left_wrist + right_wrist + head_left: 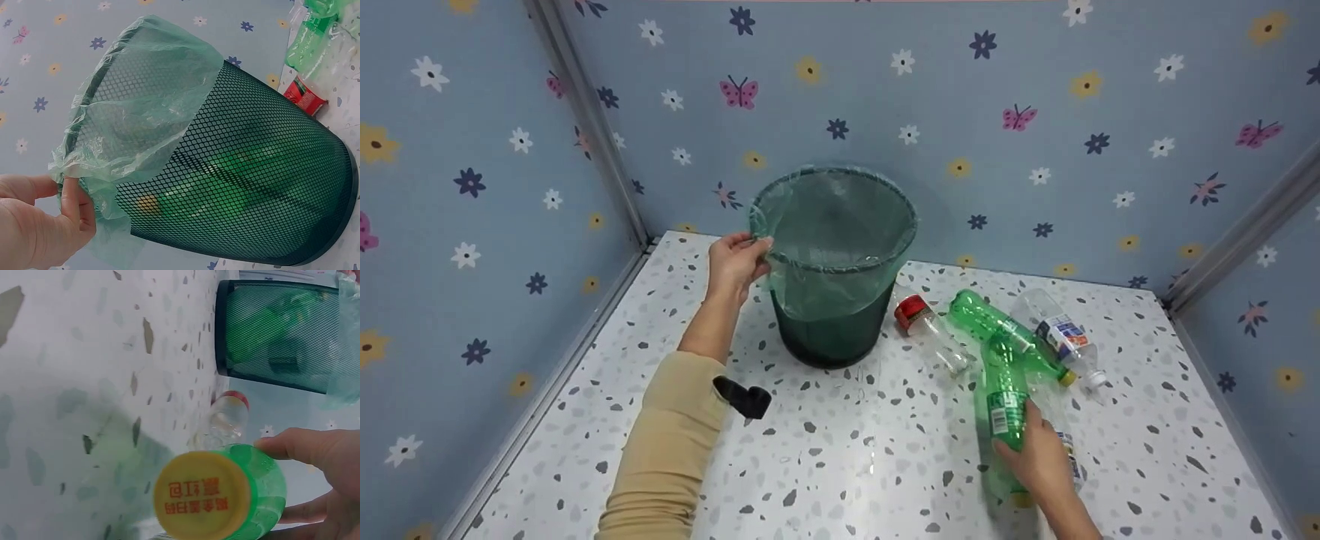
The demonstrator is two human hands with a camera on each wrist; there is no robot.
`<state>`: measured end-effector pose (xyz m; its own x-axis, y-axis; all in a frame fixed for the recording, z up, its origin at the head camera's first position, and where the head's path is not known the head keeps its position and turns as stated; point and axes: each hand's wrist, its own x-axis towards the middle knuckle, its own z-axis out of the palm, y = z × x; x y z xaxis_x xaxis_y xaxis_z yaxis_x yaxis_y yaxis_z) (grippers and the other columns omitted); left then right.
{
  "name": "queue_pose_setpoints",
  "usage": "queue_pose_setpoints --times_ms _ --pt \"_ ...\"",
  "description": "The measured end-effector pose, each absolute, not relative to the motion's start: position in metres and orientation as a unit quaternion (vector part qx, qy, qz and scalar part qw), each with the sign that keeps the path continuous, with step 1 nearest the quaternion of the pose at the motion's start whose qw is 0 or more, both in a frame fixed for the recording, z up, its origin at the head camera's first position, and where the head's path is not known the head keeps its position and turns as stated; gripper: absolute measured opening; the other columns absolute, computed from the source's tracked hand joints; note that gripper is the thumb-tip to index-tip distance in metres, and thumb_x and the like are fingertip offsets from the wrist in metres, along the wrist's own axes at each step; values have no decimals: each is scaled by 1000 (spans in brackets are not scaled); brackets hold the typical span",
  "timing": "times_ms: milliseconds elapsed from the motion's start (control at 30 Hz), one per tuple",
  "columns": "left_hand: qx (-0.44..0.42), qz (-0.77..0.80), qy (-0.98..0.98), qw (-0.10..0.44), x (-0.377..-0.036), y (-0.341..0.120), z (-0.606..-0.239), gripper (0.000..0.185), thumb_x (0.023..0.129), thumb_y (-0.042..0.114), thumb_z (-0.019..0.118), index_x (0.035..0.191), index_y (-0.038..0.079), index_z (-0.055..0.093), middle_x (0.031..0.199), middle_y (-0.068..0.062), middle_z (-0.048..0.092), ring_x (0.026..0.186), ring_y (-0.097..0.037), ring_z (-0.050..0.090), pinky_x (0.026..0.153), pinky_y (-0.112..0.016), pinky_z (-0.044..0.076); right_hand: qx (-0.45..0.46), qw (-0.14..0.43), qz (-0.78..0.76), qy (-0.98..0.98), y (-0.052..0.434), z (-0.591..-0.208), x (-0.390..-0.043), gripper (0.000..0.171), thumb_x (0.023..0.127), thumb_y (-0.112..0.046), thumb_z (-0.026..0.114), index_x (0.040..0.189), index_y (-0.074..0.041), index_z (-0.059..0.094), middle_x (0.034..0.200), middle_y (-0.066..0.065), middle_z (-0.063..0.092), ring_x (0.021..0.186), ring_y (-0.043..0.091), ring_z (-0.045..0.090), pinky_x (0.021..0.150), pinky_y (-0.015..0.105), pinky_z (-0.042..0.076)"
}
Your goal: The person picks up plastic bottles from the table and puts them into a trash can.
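A black mesh trash can [829,341] stands upright, lined with a thin green plastic bag [832,292] folded over its rim. My left hand [739,262] pinches the bag at the rim's left side, seen closer in the left wrist view, thumb and fingers [70,199] on the film. Through the mesh a green bottle [225,197] with a yellow cap shows inside. At the lower right, my right hand [1042,454] grips a green plastic bottle [1003,367] round its body. Its yellow cap [202,495] faces the right wrist camera.
A clear bottle with a red label [911,311] lies beside the can. Another green bottle [979,311] and a clear bottle with a white cap [1061,330] lie right of it. A partly hidden labelled bottle [1069,454] is beside my right hand. Flower-patterned walls [885,97] enclose the speckled table [825,465].
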<state>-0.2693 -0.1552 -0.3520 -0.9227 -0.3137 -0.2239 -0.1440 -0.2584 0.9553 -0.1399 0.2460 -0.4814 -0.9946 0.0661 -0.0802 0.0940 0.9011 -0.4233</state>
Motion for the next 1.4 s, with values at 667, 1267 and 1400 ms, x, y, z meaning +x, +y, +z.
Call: queue_pose_setpoints --times_ms 667,1267,1400 --pt "197 -765 -611 51 -269 -156 -351 44 87 8 56 126 0 38 110 -11 46 89 -18 52 76 -27 47 -60 -73 -223 970 229 -413 -154 78 73 -17 71 135 1 27 112 32 48 87 40 54 64 49 45" --pt "199 -773 -601 47 -269 -155 -352 46 87 7 57 128 0 37 115 -13 46 92 -17 52 79 -29 46 -133 -117 -191 965 192 -343 -178 80 73 -13 72 138 -7 26 117 26 46 94 40 48 68 50 44" --pt "198 -774 -600 49 -270 -155 -351 47 87 7 57 128 0 36 117 -14 45 95 -19 51 79 -29 46 -144 -111 -177 967 185 -330 -186 79 73 -12 72 138 -10 26 123 24 43 99 40 45 70 50 44"
